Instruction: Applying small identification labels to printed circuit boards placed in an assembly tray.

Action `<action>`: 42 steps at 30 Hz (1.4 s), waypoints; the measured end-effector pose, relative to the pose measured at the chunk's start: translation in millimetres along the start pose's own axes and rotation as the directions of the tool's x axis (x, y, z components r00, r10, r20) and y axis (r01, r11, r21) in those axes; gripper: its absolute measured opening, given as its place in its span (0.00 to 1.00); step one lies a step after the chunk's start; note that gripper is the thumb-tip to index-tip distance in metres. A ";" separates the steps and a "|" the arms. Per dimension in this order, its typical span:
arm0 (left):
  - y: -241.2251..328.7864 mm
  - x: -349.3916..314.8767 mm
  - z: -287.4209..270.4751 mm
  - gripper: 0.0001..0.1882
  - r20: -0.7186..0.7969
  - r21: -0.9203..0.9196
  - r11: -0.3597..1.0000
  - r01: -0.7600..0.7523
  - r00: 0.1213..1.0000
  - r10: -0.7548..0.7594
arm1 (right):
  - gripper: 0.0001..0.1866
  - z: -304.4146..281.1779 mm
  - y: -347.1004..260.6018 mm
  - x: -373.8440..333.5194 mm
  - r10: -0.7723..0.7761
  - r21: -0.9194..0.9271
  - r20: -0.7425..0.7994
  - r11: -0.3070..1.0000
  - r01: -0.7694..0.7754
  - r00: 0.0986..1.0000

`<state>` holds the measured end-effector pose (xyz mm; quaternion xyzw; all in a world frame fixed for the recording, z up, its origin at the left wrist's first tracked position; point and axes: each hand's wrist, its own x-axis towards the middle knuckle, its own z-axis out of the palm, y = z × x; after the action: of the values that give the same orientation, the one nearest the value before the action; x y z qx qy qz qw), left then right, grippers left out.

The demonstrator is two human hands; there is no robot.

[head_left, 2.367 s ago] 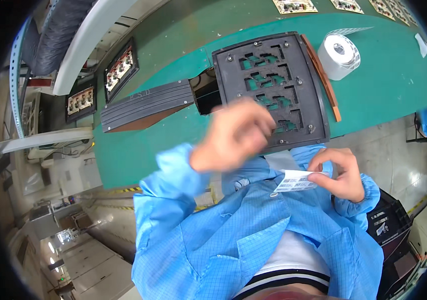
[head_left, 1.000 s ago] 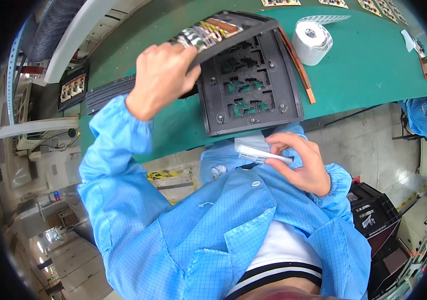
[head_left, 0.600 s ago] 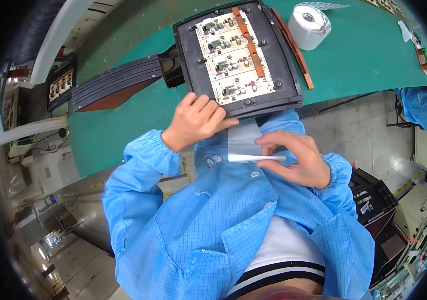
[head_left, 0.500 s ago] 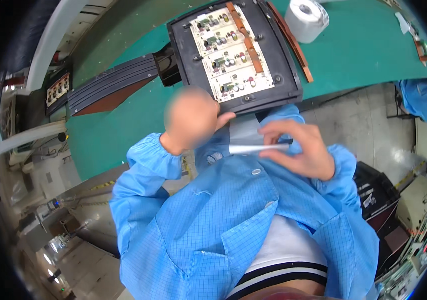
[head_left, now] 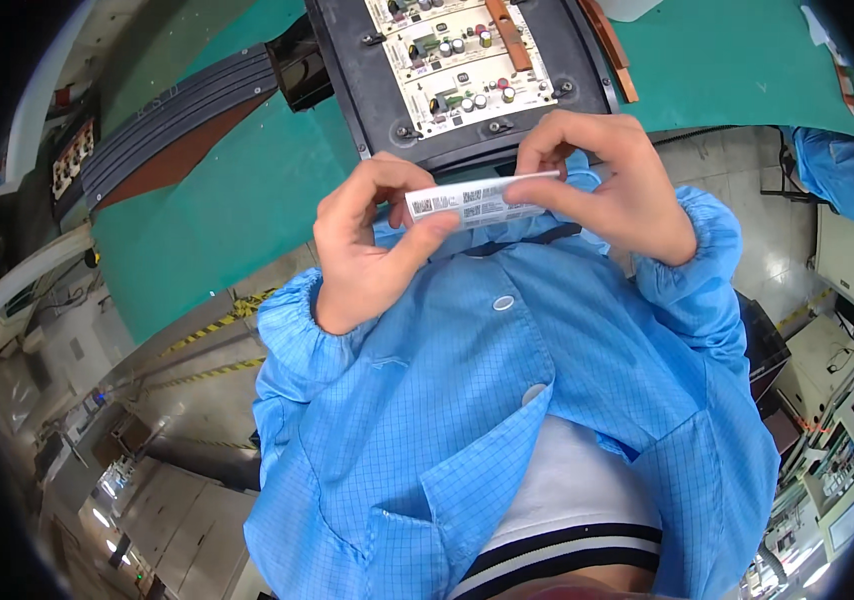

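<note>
A small white sheet of printed labels (head_left: 477, 200) is stretched between my two hands in front of my chest. Its left end is pinched by the thumb and fingers of my left hand (head_left: 362, 245). At the other end, my right hand (head_left: 617, 185) grips it the same way, thumb across the front. Just beyond my hands lies a black carrier tray (head_left: 362, 85) bearing a panel of several circuit boards (head_left: 467, 98) with capacitors and other parts. Across the boards rests a brown bar (head_left: 509, 35). Black clamps (head_left: 497, 127) stand along the tray's edge.
The tray sits on a green-covered table (head_left: 737, 70). Another brown strip (head_left: 614, 60) lies right of it, near a white roll (head_left: 632, 8) cut off by the view. On the left runs a black rail (head_left: 187, 115). Blue cloth (head_left: 852, 175) hangs at the right.
My left hand has come from the tray's near edge to take the sheet's left end. Sheet and right hand have risen and turned, showing the print. The tray sits higher in view.
</note>
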<state>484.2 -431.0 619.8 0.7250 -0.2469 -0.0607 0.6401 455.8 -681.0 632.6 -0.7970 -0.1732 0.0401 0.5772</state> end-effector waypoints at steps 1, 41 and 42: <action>-0.3 -2.5 -0.3 0.08 -0.005 -0.002 1.000 0.004 1.000 -0.004 | 0.10 2.0 -0.4 1.2 0.017 0.019 -0.019 1.000 -0.017 1.000; -1.3 -14.2 -4.0 0.17 -0.077 0.021 0.999 0.033 0.997 -0.032 | 0.39 15.8 -6.8 22.8 -0.103 0.270 -0.067 0.956 0.117 0.992; -1.6 -13.8 -4.0 0.18 -0.099 -0.001 0.999 0.052 0.994 -0.052 | 0.40 12.2 -9.7 19.9 -0.063 0.299 -0.028 0.952 0.069 0.998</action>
<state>474.2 -421.3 615.8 0.7339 -0.1958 -0.0410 0.6491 469.0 -660.8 640.3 -0.6943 -0.1865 0.0396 0.6940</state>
